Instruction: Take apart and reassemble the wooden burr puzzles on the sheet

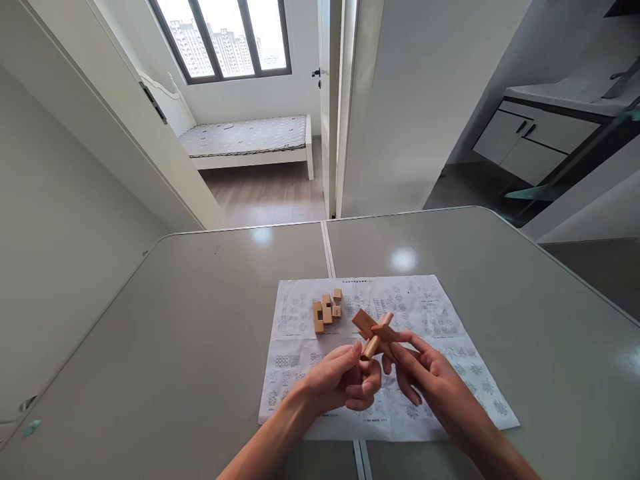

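Note:
Above the printed sheet I hold several interlocked wooden puzzle pieces (380, 332), crossing one another at angles. My left hand (345, 380) pinches the lower end of one piece between thumb and fingers. On the other side my right hand (425, 370) grips the right end of the cluster with thumb and fingertips. A group of loose notched wooden pieces (327, 310) lies on the paper to the left of the cluster; one of them bears a small dark mark. The large paper sheet (295, 353) is covered with small line diagrams and print.
The grey table (200, 347) has a pale seam (327, 250) down its middle and a light metal rim. Beyond it are an open doorway, a bed (250, 137) under a window, and a washbasin cabinet (535, 137) at right.

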Demonstrator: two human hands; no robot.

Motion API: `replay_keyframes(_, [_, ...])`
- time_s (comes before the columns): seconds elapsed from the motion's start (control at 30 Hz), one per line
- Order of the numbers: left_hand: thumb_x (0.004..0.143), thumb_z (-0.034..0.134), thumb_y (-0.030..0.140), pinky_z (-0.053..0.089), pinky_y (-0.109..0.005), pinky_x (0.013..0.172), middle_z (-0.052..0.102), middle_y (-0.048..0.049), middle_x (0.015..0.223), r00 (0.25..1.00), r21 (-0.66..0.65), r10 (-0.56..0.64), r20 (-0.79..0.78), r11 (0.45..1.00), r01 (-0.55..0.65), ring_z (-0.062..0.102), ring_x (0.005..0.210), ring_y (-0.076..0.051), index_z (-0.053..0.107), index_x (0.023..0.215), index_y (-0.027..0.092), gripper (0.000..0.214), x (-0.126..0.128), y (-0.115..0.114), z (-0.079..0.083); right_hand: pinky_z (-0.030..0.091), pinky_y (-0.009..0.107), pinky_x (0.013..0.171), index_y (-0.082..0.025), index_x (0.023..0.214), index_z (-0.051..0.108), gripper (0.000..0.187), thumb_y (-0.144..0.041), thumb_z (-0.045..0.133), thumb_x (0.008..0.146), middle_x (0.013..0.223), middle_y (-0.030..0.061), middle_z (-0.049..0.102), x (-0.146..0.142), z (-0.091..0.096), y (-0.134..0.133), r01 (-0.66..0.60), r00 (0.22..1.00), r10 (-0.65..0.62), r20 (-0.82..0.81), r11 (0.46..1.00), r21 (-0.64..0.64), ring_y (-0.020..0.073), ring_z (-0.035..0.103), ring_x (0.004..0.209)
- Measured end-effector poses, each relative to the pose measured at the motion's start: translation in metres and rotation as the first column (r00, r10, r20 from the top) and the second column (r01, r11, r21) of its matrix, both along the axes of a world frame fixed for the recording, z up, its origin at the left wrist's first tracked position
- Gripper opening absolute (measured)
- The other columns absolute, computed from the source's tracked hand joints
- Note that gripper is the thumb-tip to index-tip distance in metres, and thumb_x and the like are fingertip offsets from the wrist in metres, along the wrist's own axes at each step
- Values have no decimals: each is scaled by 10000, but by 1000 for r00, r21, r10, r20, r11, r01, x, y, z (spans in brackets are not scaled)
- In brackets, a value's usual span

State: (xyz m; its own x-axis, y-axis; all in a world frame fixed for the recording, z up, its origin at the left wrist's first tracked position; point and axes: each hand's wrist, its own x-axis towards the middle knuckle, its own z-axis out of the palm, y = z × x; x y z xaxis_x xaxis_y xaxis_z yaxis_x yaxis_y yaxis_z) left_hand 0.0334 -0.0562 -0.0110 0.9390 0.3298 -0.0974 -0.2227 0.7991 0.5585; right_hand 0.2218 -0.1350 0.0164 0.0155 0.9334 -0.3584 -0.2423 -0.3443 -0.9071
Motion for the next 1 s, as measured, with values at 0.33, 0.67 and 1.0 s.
replay_keyframes(0.33, [909, 760, 580, 353, -235, 508, 639, -44, 854, 979, 91, -202, -38, 975, 204, 429, 588, -84, 506, 1553, 137, 821, -1, 1, 0, 402, 225, 537, -194, 920, 719, 455, -618, 841, 808, 848, 9, 647, 24, -13, 1, 257, 950, -277, -144, 956, -144, 69, 309, 530])
replay_keyframes(0.67, [933, 770, 456, 390, -254, 576, 585, -8, 803, 981, 137, -160, -112, 975, 175, 413, 603, -83, 547, 1528, 144, 708, -2, 2, 6, 410, 156, 395, -193, 878, 756, 288, -404, 915, 764, 881, 11, 621, 61, -29, 15, 447, 860, -469, -202, 883, -143, 53, 358, 528])
replay_keyframes(1.0, [923, 789, 406, 405, -244, 569, 610, -24, 863, 982, 108, -143, -121, 982, 157, 426, 607, -77, 580, 1499, 167, 657, -2, 0, 3, 460, 123, 357, -201, 1030, 652, 126, -90, 630, 973, 833, -15, 552, 100, -32, 53, 395, 702, -468, -536, 883, -253, 40, 402, 469])
